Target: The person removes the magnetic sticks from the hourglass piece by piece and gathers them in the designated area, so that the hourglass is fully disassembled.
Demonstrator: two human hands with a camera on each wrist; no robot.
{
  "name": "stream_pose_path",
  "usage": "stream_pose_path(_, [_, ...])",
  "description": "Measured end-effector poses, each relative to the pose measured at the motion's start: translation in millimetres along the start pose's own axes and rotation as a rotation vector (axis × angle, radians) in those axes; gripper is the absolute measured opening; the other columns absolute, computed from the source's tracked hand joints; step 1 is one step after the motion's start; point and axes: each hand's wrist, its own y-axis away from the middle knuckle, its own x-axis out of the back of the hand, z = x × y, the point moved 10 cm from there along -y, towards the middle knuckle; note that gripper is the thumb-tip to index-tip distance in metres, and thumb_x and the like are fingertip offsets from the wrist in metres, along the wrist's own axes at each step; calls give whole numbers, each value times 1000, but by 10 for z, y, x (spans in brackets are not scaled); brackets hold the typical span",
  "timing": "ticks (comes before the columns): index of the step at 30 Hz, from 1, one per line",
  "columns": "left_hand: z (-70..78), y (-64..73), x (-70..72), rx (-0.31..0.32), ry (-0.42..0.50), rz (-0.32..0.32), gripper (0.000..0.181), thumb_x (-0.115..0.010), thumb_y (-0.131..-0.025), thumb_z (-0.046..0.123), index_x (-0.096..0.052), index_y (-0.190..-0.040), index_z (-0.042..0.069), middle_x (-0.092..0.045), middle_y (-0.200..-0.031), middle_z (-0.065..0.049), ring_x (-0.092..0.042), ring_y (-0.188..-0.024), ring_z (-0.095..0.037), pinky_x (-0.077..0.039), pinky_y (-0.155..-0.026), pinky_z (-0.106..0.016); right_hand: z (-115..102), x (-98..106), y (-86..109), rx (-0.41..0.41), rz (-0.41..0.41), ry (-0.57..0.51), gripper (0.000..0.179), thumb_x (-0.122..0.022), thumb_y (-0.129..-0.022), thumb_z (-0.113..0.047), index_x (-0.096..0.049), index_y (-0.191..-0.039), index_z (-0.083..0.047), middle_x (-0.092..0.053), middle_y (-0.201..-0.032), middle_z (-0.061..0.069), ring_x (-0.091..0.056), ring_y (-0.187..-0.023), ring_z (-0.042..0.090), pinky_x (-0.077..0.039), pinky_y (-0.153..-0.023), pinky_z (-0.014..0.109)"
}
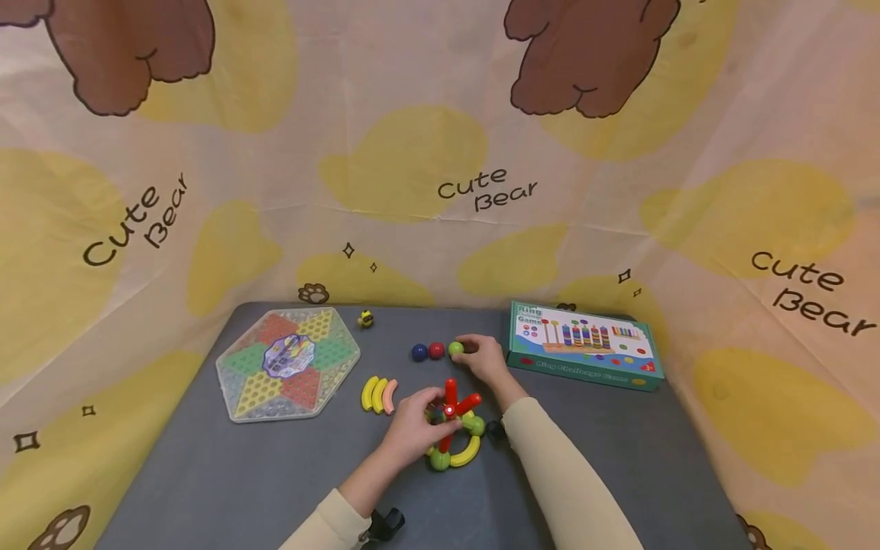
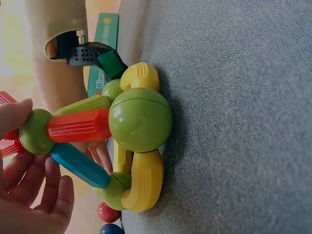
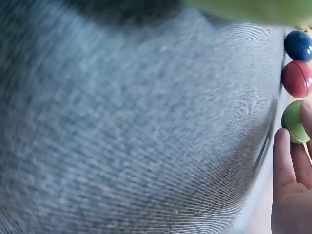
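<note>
My left hand (image 1: 411, 429) grips the top of a magnetic stick-and-ball structure (image 1: 440, 460) standing on the table. In the left wrist view, thumb and fingers are around its upper green ball (image 2: 36, 131). Red rods (image 2: 80, 125), a blue rod (image 2: 80, 165) and a lime one slope down to a base of green balls (image 2: 140, 120) and curved yellow pieces (image 2: 147, 180). More red rods (image 1: 451, 391) stick out at the top. Beyond the structure, my right hand (image 1: 486, 360) pinches a loose green ball (image 1: 456, 348). It sits beside a red ball (image 1: 436, 351) and a dark blue ball (image 1: 420, 352).
Two yellow curved pieces (image 1: 374, 395) and a pink one (image 1: 389, 397) lie left of my left hand. A hexagonal checkers box (image 1: 337, 389) is farther left, a small bee figure (image 1: 366, 318) behind. A green Ring Challenge Game box (image 1: 584, 347) lies back right.
</note>
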Motion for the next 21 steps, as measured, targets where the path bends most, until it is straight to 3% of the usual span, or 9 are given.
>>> stream_pose_path(5, [-9,-5,-8,5,-12,-23,33,-85,-83,28,-71,-111,16,-71,-105,2,-65,-100,-29,-54,-90,-50,14,-44,7,-3,-8,9,33,-81,-86,-15,-75,-118,-13,-74,-115,8,-68,-107,26,-53,-98,44])
stream_pose_path(12, [-59,16,-53,58,-86,-99,49,-86,-79,40,-68,-119,18,-69,-112,3,-61,-107,-23,-51,-94,-46,17,-76,8,11,-34,-6,40,-79,-88,-14,-70,-126,-9,-71,-122,11,-67,-111,28,-52,-100,46])
stream_pose_path(16, [-67,20,-56,65,-94,-86,49,-87,-78,39,-68,-118,18,-69,-110,4,-58,-106,-22,-50,-91,-43,27,-41,21,7,-51,-48,46,-80,-88,-15,-66,-131,-8,-69,-127,12,-67,-114,29,-53,-99,46])
stream_pose_path(21, [-50,22,-54,40,-67,-68,49,-88,-78,35,-67,-119,19,-68,-110,5,-60,-105,-22,-52,-92,-44,-5,127,97,-6,-8,-66,44,-78,-88,-14,-66,-130,-8,-68,-127,14,-66,-115,31,-53,-99,48])
